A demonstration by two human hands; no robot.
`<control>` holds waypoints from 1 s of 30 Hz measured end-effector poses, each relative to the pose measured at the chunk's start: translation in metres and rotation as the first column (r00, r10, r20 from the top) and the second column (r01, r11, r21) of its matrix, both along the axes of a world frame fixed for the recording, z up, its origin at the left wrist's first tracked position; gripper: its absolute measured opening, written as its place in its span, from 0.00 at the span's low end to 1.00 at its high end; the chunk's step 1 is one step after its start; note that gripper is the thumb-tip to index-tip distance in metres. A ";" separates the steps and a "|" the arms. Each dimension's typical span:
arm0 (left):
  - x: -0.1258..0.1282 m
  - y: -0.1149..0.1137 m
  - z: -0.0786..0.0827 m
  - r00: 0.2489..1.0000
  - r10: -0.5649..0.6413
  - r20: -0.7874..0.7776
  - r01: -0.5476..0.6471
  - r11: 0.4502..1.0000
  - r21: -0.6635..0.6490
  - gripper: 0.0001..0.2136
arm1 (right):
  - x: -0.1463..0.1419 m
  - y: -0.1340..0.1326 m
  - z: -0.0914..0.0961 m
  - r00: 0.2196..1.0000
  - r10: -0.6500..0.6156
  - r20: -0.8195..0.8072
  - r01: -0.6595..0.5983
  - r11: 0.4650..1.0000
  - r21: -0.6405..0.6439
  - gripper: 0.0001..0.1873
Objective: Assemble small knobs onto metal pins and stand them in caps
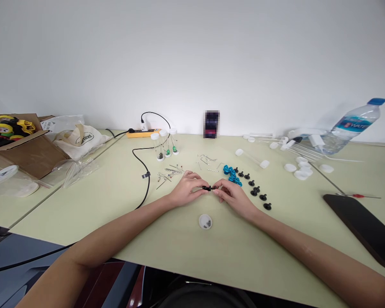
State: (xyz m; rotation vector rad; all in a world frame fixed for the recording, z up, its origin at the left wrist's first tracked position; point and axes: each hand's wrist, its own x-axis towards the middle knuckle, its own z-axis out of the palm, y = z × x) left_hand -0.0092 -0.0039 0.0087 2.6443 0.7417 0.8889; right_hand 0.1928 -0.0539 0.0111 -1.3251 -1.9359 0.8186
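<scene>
Fingers of the left hand (pixel 186 189) and right hand (pixel 232 197) pinch opposite ends of a small black part (pixel 208 188), just below frame centre. Lower centre: white cap (pixel 203 218) holding small grey pieces (pixel 208 223). Right of centre: blue parts (pixel 231 174), black stemmed discs (pixel 254 193). Upper right: bottle (pixel 353 124).

Now you've got open desk (pixel 179 241) between your forearms (pixel 125 226), down to the near edge, round one white cap (pixel 202 219) — but toward the far edge, pins (pixel 174 171) guard your left hand (pixel 188 188); blue pieces (pixel 233 179) and black discs (pixel 254 193) fence your right hand (pixel 232 196).
</scene>
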 end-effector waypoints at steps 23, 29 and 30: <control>0.000 0.000 -0.001 1.000 -0.005 0.003 0.005 1.000 0.013 0.10 | 0.000 0.000 -0.001 1.000 -0.009 -0.026 0.009 1.000 0.001 0.12; 0.000 0.000 -0.001 1.000 -0.010 0.026 0.009 1.000 0.013 0.10 | -0.001 0.001 -0.001 1.000 -0.007 -0.020 0.008 1.000 0.005 0.12; 0.000 0.000 -0.001 1.000 -0.010 0.022 0.010 1.000 0.013 0.10 | -0.001 0.001 -0.001 1.000 -0.007 -0.021 0.007 1.000 0.004 0.12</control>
